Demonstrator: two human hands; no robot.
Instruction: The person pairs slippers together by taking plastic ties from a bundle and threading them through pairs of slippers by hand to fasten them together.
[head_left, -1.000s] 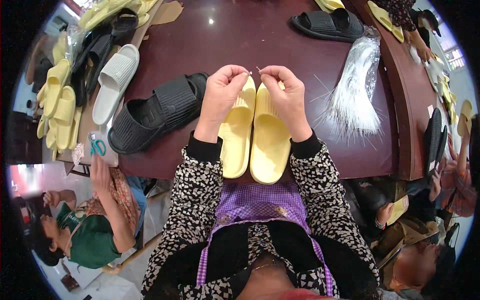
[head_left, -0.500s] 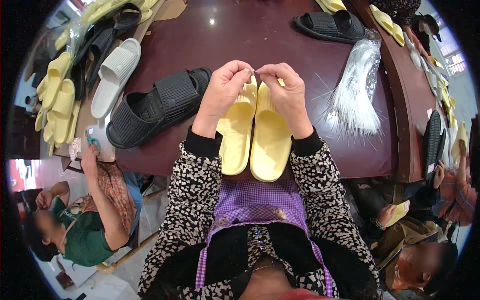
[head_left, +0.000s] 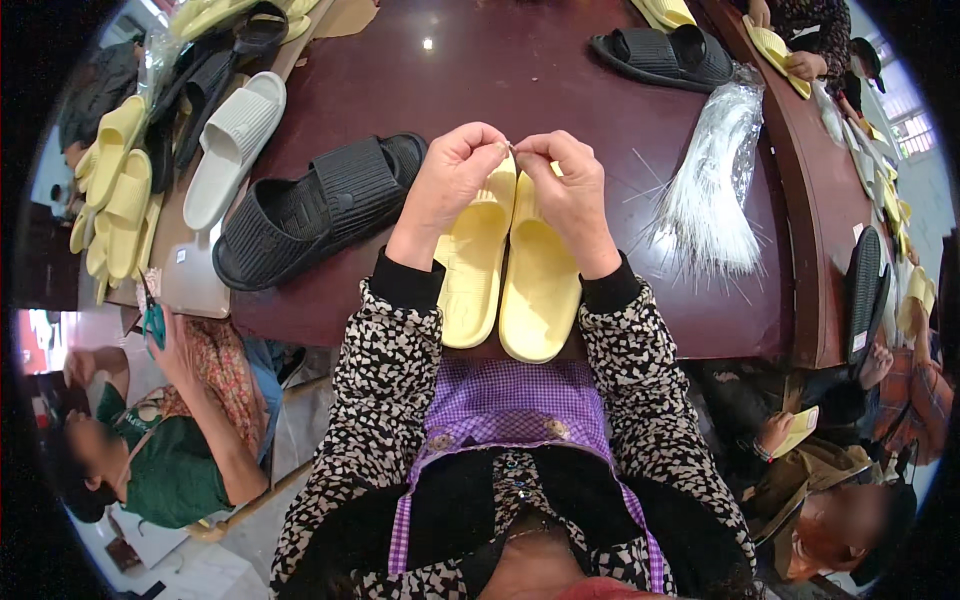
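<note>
Two yellow slide slippers, a left one (head_left: 470,270) and a right one (head_left: 540,290), lie side by side with their heels toward me. Over their far ends, my left hand (head_left: 455,175) and my right hand (head_left: 568,185) meet with thumbs and forefingers pinched. A tiny thin bit runs between the fingertips, too small to make out clearly. The hands partly hide the straps and toes. A large black slide slipper (head_left: 320,200) lies beside my left hand. Right of my right hand is a bundle of thin white plastic strands (head_left: 705,190), partly in a clear bag.
A white slipper (head_left: 232,150) and piled yellow and black slippers (head_left: 125,200) are at the left. Another black slipper (head_left: 660,55) lies far right, near a raised wooden edge (head_left: 760,120). A person with scissors (head_left: 153,325) works at left; others handle slippers at right.
My pinched fingertips have come slightly closer together. The person at left has raised the scissors. At the far right, a person's hands now hold a yellow slipper.
</note>
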